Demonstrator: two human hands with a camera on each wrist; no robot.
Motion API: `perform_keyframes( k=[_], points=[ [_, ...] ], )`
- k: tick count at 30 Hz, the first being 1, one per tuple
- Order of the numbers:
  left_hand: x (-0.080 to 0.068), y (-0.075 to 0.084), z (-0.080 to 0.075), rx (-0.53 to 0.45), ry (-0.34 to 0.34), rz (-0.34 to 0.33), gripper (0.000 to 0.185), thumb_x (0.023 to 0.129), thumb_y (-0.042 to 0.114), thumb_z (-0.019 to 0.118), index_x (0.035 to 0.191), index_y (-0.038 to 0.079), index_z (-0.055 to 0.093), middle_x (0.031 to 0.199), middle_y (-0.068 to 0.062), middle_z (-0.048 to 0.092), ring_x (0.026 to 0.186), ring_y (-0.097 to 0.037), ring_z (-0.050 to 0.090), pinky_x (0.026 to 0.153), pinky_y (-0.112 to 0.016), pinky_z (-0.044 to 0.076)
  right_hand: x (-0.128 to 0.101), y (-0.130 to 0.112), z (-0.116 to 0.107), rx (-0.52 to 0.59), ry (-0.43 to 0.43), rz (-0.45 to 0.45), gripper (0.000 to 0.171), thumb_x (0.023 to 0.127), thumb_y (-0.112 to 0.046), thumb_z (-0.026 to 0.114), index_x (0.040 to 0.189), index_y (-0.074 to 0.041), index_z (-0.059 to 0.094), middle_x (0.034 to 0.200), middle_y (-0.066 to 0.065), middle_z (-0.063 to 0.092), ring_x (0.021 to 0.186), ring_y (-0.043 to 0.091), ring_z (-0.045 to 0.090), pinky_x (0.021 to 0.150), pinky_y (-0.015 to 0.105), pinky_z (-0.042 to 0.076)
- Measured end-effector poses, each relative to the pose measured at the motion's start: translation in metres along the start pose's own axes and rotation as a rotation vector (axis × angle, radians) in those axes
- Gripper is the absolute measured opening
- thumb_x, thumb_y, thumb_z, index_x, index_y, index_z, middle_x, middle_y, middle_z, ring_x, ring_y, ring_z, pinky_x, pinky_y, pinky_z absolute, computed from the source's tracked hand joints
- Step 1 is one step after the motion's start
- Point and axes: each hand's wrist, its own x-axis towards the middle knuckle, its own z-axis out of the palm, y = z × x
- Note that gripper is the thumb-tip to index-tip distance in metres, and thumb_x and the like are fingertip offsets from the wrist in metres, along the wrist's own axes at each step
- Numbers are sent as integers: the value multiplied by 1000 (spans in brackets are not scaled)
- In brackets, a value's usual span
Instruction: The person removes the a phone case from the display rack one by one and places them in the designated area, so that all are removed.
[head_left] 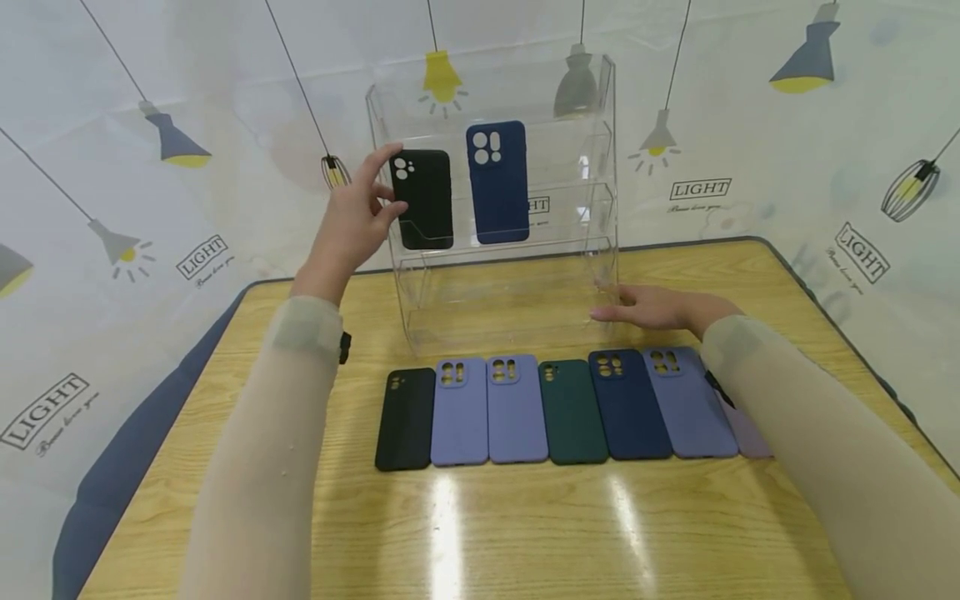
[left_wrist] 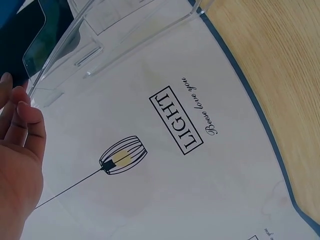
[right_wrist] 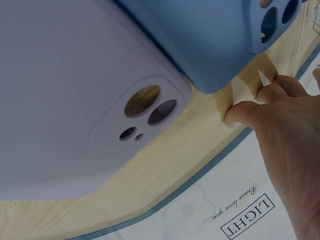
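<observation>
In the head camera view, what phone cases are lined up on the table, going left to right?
Black case → lavender case → second lavender case → dark green case → navy case → third lavender case; a further pale case sits mostly hidden behind the right sleeve.

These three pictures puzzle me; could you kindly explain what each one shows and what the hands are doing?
There is no machine here, only a person wearing three cameras. The large picture comes from the head camera. The left hand pinches a black phone case standing in a clear acrylic rack, beside a navy phone case. The right hand lies flat on the wooden table at the rack's base. A row of phone cases lies in front. The other two pictures come from the wrist cameras, seeing each hand close up.
</observation>
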Motion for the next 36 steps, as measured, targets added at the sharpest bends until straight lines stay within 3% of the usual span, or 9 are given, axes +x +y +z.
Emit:
perform_keyframes(
  k=[6,11,15,19,22,27,31,36],
  points=[
    [0,4,2,-12,35,-34,69,107,15,65,163,40,34,121,-20,78,87,-35,69,85,-44,54,0,0,1,4,-7,8,107,99,-82,43,173,-17,3,177,29,11,162,54,14,126,75,21],
    [0,6,0,-45,148,-11,63,106,15,66,159,34,39,119,-19,79,77,-32,68,73,-36,47,1,-2,2,20,-7,4,112,98,-82,44,173,-9,3,177,29,10,162,54,13,128,74,20],
    [1,12,-9,-138,250,-11,61,105,15,69,156,34,43,112,-18,81,75,-20,67,74,-27,45,1,-1,3,23,-13,9,113,98,-83,44,173,-9,2,177,29,9,162,54,11,128,74,19],
    [3,22,-22,-266,300,-15,61,103,11,71,154,34,47,104,-19,81,70,-13,64,78,-25,47,0,-1,2,26,-16,20,114,97,-84,44,172,-10,1,177,29,7,162,54,9,127,76,18],
    [1,28,-32,-309,285,-33,63,102,8,72,152,37,48,99,-15,80,70,-12,65,81,-26,49,-1,-1,2,30,-14,15,112,98,-83,44,173,-13,0,177,29,6,162,55,8,127,76,18],
    [-6,30,-46,-312,205,-89,69,100,4,73,150,45,47,97,-7,80,79,-9,72,89,-26,53,-1,-1,4,43,-14,5,110,98,-82,45,173,-15,-1,177,29,6,163,54,8,128,75,17],
    [-17,25,-58,-286,173,-156,71,98,3,74,150,44,48,96,-5,79,79,-7,72,85,-25,55,0,0,3,29,-17,6,111,98,-83,44,173,-14,-1,177,30,6,162,55,8,127,76,17],
    [-38,11,-70,-226,97,-252,70,98,7,76,150,45,46,98,-3,79,76,-4,72,74,-25,54,0,1,3,17,-7,-8,103,100,-81,43,173,-23,-1,178,28,7,162,55,8,127,77,17]
  ],
)
